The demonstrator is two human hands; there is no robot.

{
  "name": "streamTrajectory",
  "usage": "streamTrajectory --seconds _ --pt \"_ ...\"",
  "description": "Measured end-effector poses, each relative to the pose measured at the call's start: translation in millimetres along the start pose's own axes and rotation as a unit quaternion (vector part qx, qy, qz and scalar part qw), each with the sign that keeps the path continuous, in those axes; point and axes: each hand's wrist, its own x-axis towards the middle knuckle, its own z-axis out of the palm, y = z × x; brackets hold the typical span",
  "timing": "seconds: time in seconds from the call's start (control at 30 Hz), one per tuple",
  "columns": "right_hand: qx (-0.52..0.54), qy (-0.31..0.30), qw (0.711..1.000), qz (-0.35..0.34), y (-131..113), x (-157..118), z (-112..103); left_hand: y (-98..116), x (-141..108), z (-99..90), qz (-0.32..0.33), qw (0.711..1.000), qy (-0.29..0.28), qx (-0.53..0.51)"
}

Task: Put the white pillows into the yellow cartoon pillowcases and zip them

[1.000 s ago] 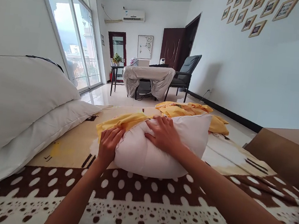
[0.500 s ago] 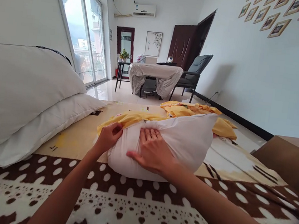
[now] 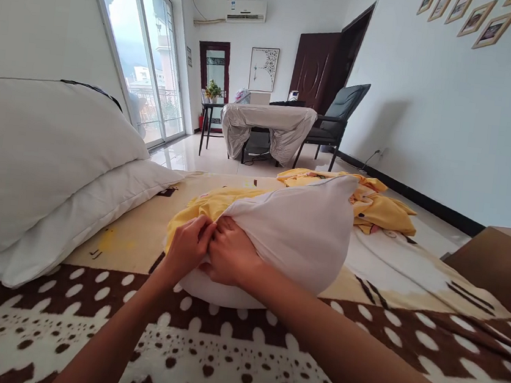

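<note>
A plump white pillow (image 3: pixel 299 236) lies in front of me on a patterned blanket, its far right corner raised. Along its left and far side runs a yellow printed pillowcase (image 3: pixel 221 202), bunched up. My left hand (image 3: pixel 190 242) is closed, pinching the pillowcase edge at the pillow's left end. Right beside it, my right hand (image 3: pixel 233 255) is pushed into the white fabric, its fingers bent and partly sunk in the folds. The two hands touch or nearly touch. My right fingertips are hidden from sight.
Two white pillows (image 3: pixel 42 161) are stacked at the left. Crumpled yellow cloth (image 3: pixel 385 209) lies behind the pillow on the patterned blanket (image 3: pixel 219 350). A brown box-like object (image 3: pixel 496 262) is at the right. Farther back are a covered table (image 3: pixel 268 116) and a dark chair (image 3: pixel 340 121).
My right hand has moved left along the pillow to my left hand, its spread fingers now bent into the fabric. The pillow's right end has shifted left and risen a little.
</note>
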Motion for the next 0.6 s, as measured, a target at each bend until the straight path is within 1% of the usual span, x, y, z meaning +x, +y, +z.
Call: streamTrajectory --seconds 0.1,0.2,0.27,0.3,0.33,0.4,0.43,0.47,0.53,0.57,0.6 --pt "0.019 0.049 0.998 0.043 10 -9 4 7 -9 3.0 0.024 0.999 0.008 0.02" --pt "0.014 0.07 0.993 0.089 23 -23 2 18 -16 5.2 0.081 0.996 0.005 0.045" --pt "0.004 0.082 0.99 0.118 33 -31 -2 23 -22 2.7 0.113 0.993 0.01 0.04" --pt "0.0 0.09 0.988 0.128 38 -35 -3 24 -25 0.2 0.119 0.992 0.03 0.033" --pt "-0.003 0.097 0.986 0.137 43 -38 -5 23 -29 -2.9 0.117 0.991 0.064 0.027" --pt "-0.003 0.108 0.983 0.149 52 -43 -7 19 -35 -8.7 0.084 0.987 0.139 0.02" --pt "-0.003 0.111 0.982 0.154 55 -45 -8 16 -37 -10.8 0.058 0.986 0.154 0.017" --pt "-0.003 0.113 0.981 0.158 58 -46 -8 13 -38 -11.9 0.029 0.989 0.145 0.011" --pt "-0.004 0.116 0.98 0.163 62 -48 -9 7 -35 -11.0 -0.026 0.996 0.082 -0.019" --pt "-0.005 0.116 0.979 0.165 63 -49 -9 5 -31 -9.3 -0.046 0.997 0.047 -0.035" --pt "-0.005 0.117 0.979 0.166 63 -49 -9 3 -27 -6.9 -0.06 0.997 0.025 -0.044"
